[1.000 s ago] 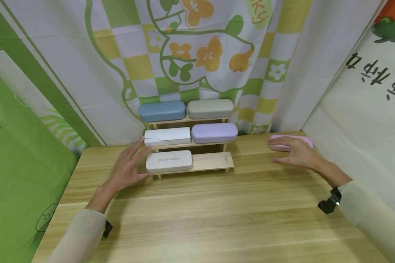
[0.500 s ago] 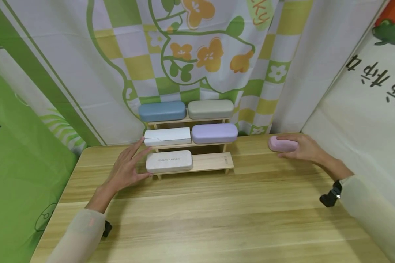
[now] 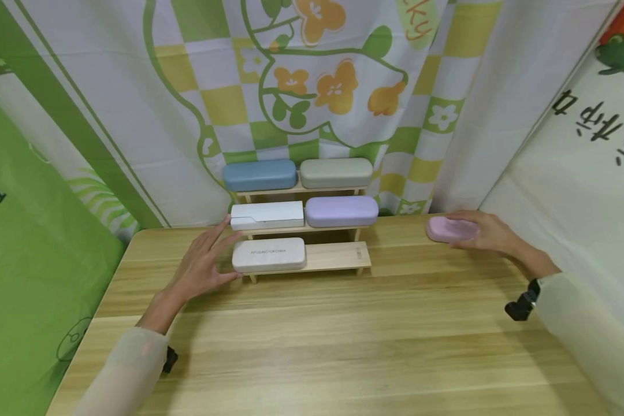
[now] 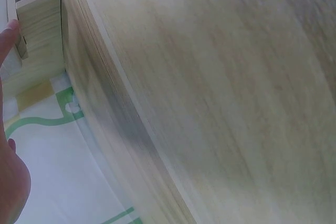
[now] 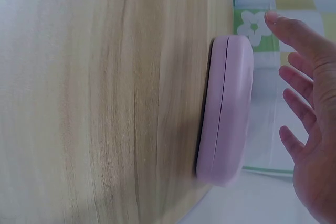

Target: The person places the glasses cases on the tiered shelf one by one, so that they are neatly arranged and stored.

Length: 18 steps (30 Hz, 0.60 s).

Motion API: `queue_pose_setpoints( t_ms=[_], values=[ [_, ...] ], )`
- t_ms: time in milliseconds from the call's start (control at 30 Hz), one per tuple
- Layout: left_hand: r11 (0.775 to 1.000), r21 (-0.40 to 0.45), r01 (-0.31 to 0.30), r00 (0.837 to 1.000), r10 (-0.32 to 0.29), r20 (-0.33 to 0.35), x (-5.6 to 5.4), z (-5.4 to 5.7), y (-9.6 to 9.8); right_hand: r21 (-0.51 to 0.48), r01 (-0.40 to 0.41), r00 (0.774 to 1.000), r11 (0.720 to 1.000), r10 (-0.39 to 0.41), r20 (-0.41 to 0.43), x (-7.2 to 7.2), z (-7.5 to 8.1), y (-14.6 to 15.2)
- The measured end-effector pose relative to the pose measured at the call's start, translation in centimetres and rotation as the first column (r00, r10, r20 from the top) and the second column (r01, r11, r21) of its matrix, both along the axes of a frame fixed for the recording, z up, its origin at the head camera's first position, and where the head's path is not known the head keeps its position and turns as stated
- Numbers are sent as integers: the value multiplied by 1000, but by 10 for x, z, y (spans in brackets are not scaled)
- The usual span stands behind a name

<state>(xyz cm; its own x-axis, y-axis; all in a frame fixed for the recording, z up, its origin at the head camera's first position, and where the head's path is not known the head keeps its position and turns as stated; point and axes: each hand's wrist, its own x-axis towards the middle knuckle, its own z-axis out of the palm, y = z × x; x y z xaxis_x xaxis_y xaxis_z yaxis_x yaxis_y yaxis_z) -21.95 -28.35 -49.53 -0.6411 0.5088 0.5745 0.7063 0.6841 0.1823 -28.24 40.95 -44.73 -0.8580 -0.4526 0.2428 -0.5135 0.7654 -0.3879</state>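
Observation:
Pale pink glasses case (image 3: 449,229) lies on the table's far right; the right wrist view also shows the pink case (image 5: 226,111) lying there, its seam shut. My right hand (image 3: 491,234) is over its right end, thumb and fingers spread to either side. In the right wrist view the right hand (image 5: 310,93) has loosely bent fingers with a gap between them and the case. My left hand (image 3: 200,266) spreads beside a tiered wooden stand (image 3: 338,256), fingertips right at its left end. The white box-shaped case (image 3: 267,215) and marbled white case (image 3: 268,255) are nearest it.
A lilac case (image 3: 341,211) sits on the stand's middle tier. Blue case (image 3: 260,175) and grey-green case (image 3: 336,173) share the top tier. Printed curtain (image 3: 338,86) hangs behind the wooden table (image 3: 312,335), with hanging fabric on both sides.
My right hand has shifted right along the pink case, from over its middle to its right end. The left hand has stayed at the stand. The head view has tilted slightly.

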Motion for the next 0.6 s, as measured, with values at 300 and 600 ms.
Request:
queue_pose_setpoints(
  t_ms=[300,600],
  values=[
    [1000,-8,10,1000,-10,-7,-4,-1,-2,15,54,995,998,-55,88,-6,-6,12],
    [1000,-3,28,999,-28,-15,-4,0,-2,36,129,978,991,-133,161,-12,-15,20]
  ],
)
